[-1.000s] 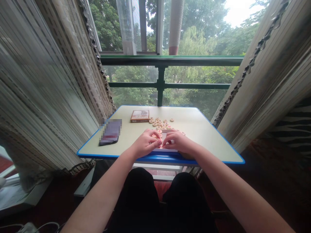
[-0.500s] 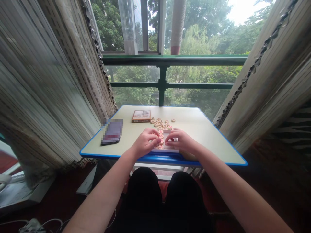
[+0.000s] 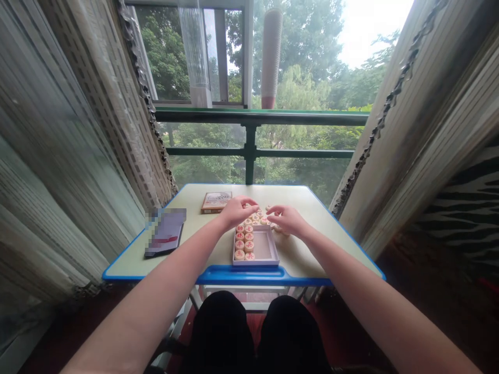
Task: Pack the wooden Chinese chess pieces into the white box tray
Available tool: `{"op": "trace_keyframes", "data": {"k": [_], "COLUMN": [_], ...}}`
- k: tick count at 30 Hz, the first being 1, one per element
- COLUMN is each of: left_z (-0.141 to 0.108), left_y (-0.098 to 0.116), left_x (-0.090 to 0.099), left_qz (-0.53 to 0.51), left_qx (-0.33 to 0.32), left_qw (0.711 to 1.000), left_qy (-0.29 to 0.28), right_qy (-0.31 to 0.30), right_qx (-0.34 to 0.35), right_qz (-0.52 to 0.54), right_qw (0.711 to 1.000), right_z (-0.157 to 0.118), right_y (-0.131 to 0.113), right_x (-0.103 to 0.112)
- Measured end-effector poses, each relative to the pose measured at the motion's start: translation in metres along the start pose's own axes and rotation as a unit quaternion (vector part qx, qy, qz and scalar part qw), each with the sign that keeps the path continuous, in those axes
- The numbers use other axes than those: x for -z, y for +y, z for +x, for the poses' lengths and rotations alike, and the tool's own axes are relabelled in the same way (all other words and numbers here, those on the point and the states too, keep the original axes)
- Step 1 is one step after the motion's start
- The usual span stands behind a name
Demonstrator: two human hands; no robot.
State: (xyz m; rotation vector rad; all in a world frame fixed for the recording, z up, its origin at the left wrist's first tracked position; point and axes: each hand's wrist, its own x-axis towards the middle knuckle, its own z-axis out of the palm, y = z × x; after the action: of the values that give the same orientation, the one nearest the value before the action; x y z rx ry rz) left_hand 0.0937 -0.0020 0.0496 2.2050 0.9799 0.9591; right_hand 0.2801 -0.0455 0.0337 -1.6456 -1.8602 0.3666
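In the head view, a shallow white box (image 3: 276, 248) of Chinese chess pieces lies at the table's near edge. Round wooden pieces with red characters, such as this chess piece (image 3: 249, 246), stand in two columns along its left side; the right part shows bare bottom. Beyond the box, loose chess pieces (image 3: 255, 218) are bunched on the table. My left hand (image 3: 239, 209) hovers at the left of this bunch, thumb and fingers apart. From the right, my right hand (image 3: 289, 218) reaches to the bunch, its fingers curved and apart. Both hands partly hide loose pieces.
A flat printed box (image 3: 215, 201) lies at the back left of the blue-edged table (image 3: 319, 249). Nearer, at the left, is a blurred-out phone-like dark object (image 3: 167, 234). Curtains flank the table, and a green railing (image 3: 296, 118) runs behind it.
Both hands have moved forward, from over the white box to the loose pieces beyond it. The box and its two columns are now uncovered. The camera view has tilted and shifted.
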Motion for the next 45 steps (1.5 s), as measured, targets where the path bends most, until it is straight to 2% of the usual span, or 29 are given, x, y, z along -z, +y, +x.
{"op": "trace_keyframes", "data": {"k": [3,7,9,12,16,19,23,27,32,36,41,45], "left_z": [0.019,0.040,0.048,0.054,0.047,0.039,0.035,0.035,0.033,0.033,0.033,0.032], "left_y": [-0.004,-0.009,-0.012,-0.019,-0.035,-0.046,-0.053,-0.052,-0.045,-0.040,-0.041,-0.038], "left_x": [-0.009,-0.017,-0.021,-0.024,-0.024,-0.022,-0.027,-0.036,-0.031,-0.027,-0.031,-0.031], "left_qz": [0.000,0.009,0.026,0.054,0.065,0.096,0.102,0.089,0.086,0.080,0.076,0.082], "left_qx": [0.027,0.033,0.018,-0.007,-0.035,-0.103,-0.097,-0.093,-0.102,-0.113,-0.129,-0.120], "left_qw": [1.000,0.999,0.999,0.998,0.997,0.990,0.990,0.991,0.989,0.989,0.988,0.988], "left_qy": [-0.003,-0.022,-0.033,-0.018,0.009,-0.021,-0.029,-0.047,-0.068,-0.058,-0.047,-0.054], "right_qy": [0.000,0.058,0.029,-0.007,-0.046,-0.071,-0.056,-0.036,-0.010,-0.017,-0.018,-0.021], "right_qx": [0.055,0.085,0.090,0.076,0.074,0.083,0.077,0.069,0.042,0.035,0.037,0.038], "right_qz": [-0.065,-0.074,-0.053,0.000,0.004,-0.014,-0.036,-0.054,-0.080,-0.090,-0.102,-0.095], "right_qw": [0.996,0.992,0.994,0.997,0.996,0.994,0.995,0.996,0.996,0.995,0.994,0.995], "right_z": [0.022,0.034,0.033,0.028,0.026,0.028,0.031,0.032,0.031,0.031,0.031,0.031], "right_y": [0.010,0.032,0.041,0.045,0.043,0.044,0.049,0.052,0.048,0.045,0.044,0.042], "right_x": [0.008,0.009,0.007,0.002,-0.004,-0.008,-0.009,-0.009,-0.011,-0.012,-0.014,-0.016]}}
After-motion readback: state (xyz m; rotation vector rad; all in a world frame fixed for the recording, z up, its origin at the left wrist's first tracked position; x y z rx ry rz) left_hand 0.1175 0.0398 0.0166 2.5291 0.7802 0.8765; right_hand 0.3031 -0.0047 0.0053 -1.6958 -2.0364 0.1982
